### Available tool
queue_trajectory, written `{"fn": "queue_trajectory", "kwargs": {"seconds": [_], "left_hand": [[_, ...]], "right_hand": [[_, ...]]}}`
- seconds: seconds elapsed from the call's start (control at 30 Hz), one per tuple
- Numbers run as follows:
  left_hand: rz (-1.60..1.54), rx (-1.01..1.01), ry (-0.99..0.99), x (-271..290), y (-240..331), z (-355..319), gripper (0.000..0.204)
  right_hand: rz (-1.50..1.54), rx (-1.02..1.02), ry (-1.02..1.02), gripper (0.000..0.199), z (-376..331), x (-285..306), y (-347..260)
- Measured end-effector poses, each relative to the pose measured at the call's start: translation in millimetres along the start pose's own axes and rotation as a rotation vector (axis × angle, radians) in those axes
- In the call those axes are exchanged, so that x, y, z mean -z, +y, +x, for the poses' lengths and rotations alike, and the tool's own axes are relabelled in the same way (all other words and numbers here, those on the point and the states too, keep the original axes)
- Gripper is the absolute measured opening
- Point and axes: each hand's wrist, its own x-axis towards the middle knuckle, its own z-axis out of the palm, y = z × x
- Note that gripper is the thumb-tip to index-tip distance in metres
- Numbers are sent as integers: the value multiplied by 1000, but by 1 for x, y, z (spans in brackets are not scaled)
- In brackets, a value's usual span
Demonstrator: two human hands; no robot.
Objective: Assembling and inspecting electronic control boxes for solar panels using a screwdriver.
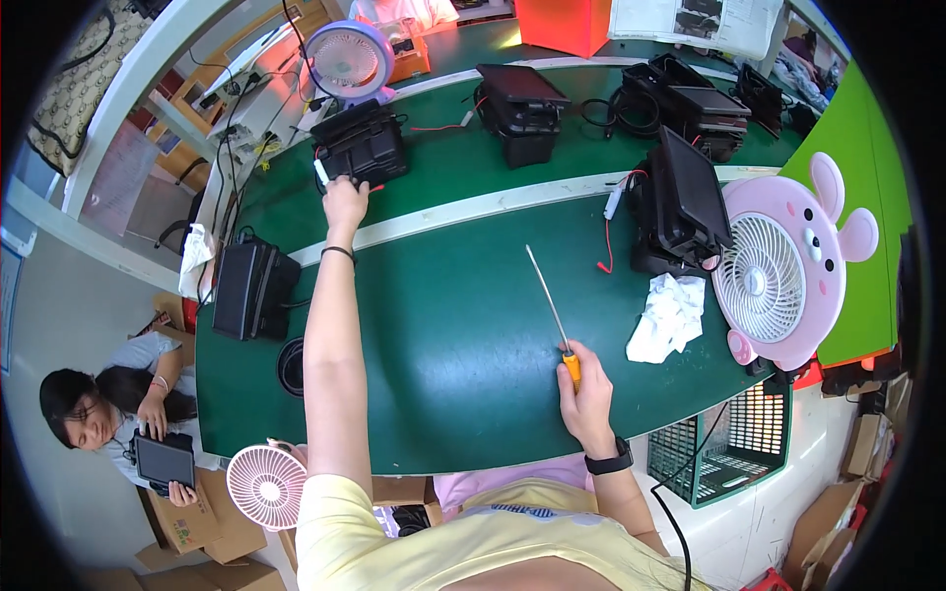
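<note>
Over the green bench (443,394), head view: screwdriver (553,311) on my right, black case (372,148) up on my left.
My right hand (589,399) is wrapped round the yellow handle (572,366), shaft (540,278) pointing away from me. My left hand (346,202) is stretched way out to the near side of the case, past the white strip (473,213); honestly can't tell if it's gripping anything. Crumpled white wad (668,320) sits off right, near a pink fan (818,281) with bunny ears.
</note>
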Motion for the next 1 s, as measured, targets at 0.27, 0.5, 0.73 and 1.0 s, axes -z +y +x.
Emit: {"fn": "queue_trajectory", "kwargs": {"seconds": [0.27, 0.5, 0.73, 1.0], "left_hand": [[-126, 106, -152, 75, 64, -62, 40], [88, -367, -346, 156, 100, -189, 24], [-98, -591, 62, 191, 134, -192, 28], [-219, -754, -13, 108, 146, -186, 61]], "right_hand": [[39, -36, -1, 35, 0, -1, -1], [359, -223, -1, 38, -6, -3, 4], [390, -231, -11, 39, -10, 0, 5], [540, -281, 65, 39, -20, 3, 9]]}}
